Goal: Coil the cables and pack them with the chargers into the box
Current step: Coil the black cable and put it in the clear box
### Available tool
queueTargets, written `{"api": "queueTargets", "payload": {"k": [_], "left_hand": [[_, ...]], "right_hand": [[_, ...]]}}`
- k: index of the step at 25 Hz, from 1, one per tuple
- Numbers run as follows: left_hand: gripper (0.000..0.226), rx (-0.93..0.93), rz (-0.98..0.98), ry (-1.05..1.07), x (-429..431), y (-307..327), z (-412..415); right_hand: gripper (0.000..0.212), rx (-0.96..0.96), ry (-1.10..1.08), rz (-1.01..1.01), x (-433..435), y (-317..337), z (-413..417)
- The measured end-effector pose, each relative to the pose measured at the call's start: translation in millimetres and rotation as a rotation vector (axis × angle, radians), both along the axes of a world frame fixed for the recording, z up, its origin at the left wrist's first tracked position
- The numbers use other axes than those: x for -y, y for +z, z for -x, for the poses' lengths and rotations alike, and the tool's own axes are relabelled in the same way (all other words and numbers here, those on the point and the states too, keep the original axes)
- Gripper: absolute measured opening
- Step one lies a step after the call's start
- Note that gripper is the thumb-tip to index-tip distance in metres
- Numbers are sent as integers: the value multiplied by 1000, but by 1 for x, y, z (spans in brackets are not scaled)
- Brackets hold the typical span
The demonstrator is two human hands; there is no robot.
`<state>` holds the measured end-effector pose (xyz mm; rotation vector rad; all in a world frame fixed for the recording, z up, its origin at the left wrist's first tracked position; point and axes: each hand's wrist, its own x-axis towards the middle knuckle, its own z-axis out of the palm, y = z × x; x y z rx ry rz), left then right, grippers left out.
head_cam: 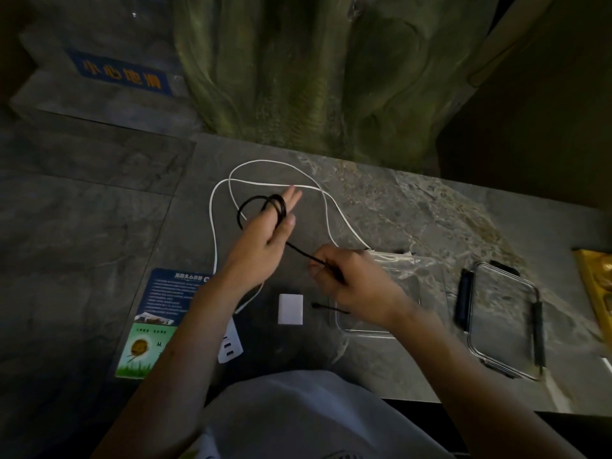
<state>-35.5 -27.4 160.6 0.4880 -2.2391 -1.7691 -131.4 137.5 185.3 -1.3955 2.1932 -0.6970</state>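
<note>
Above the middle of the counter (414,210), your left hand (265,236) carries the black cable (281,208) looped round its straight fingers, while your right hand (344,279) pinches the tail. It looks light, limp yet springy; pinch close to the coil so the loops stay put

The left forearm (198,313) hides much of a white charger (230,347) (ports perhaps USB, too dim).
</note>
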Motion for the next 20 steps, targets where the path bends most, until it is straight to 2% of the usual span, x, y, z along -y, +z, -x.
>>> {"api": "queueTargets", "payload": {"k": [2,4,6,9,13,16,18,20], "left_hand": [[41,132,49,-173,5,-1,-5],[34,191,-109,-342,4,9,-12],[35,165,-268,-500,0,25,-17],[34,97,-332,-601,-8,43,-20],[26,-130,-645,-576,-18,43,-16],[35,-343,-850,-487,-31,43,-9],[41,-424,-939,-380,-39,42,-3],[41,-472,-931,-239,-43,38,2]], "right_hand": [[7,-39,30,20,0,14,4],[10,-74,72,54,1,29,11],[10,-60,73,89,2,39,20],[7,-10,35,181,4,48,30],[20,60,-22,280,6,39,32],[22,146,-79,244,5,20,25],[25,105,-94,153,5,12,17],[19,77,-49,101,6,10,9]]}}
